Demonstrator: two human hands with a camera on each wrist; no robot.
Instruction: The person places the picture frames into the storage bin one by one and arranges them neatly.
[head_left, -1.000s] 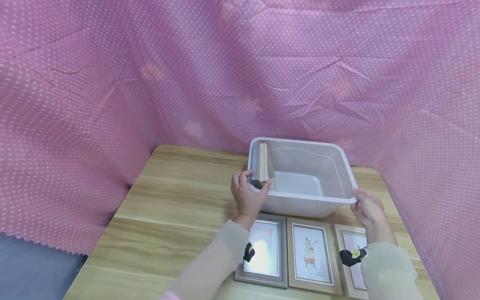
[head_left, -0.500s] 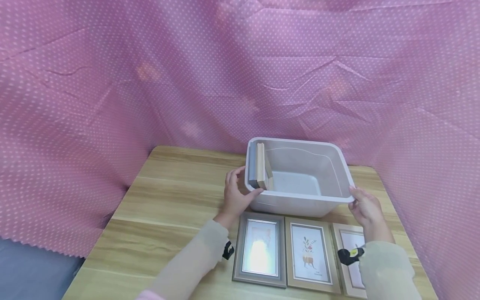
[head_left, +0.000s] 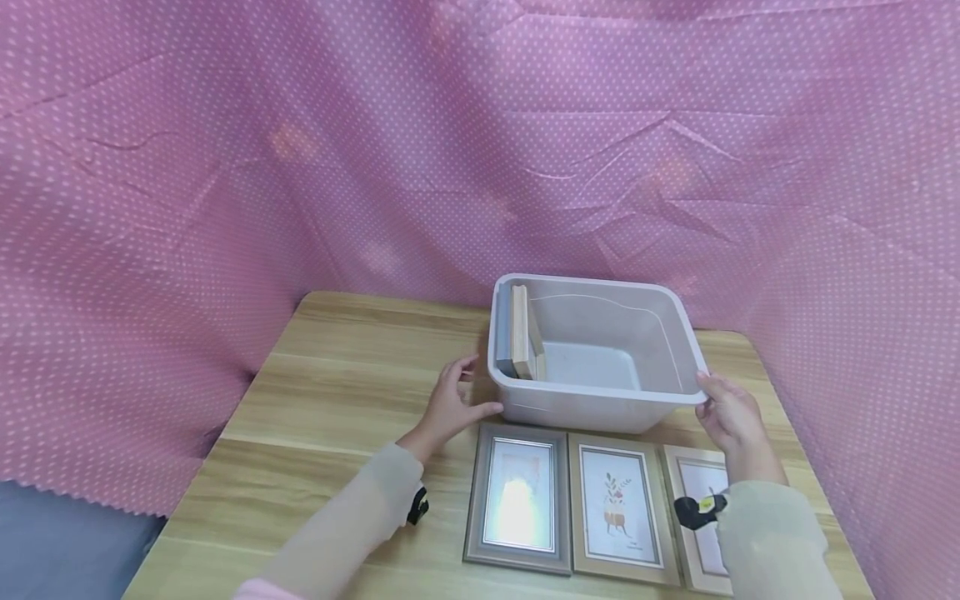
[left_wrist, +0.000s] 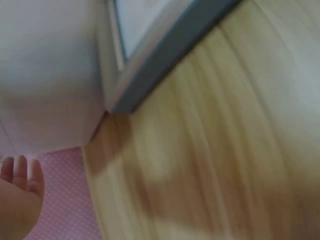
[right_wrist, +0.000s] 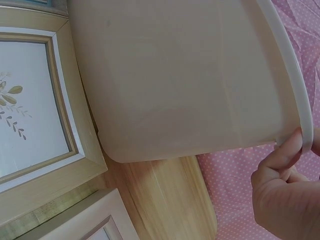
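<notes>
A light grey plastic tub (head_left: 581, 408) stands at the back of the table. My right hand (head_left: 737, 421) pinches its near right rim corner; in the right wrist view the thumb and fingers (right_wrist: 280, 157) lie on either side of the rim. My left hand (head_left: 447, 407) is beside the tub's near left corner, fingers loosely extended and holding nothing. Whether the thumb touches the tub wall, I cannot tell. Inside, against the left wall, flat pieces stand on edge: a blue-grey one (head_left: 505, 333) and a cream one (head_left: 520, 333). Whether they are books or frames is unclear.
In front of the tub lie a grey picture frame (head_left: 519, 500), a gold-toned frame (head_left: 622, 510) with a plant print, and a pale frame (head_left: 701, 517) partly under my right forearm. Pink dotted cloth (head_left: 480, 150) hangs behind and beside the wooden table (head_left: 337, 417).
My left hand has let go of the flat pieces at the tub's left end and moved left and down, outside the tub. The right hand keeps its hold on the rim.
</notes>
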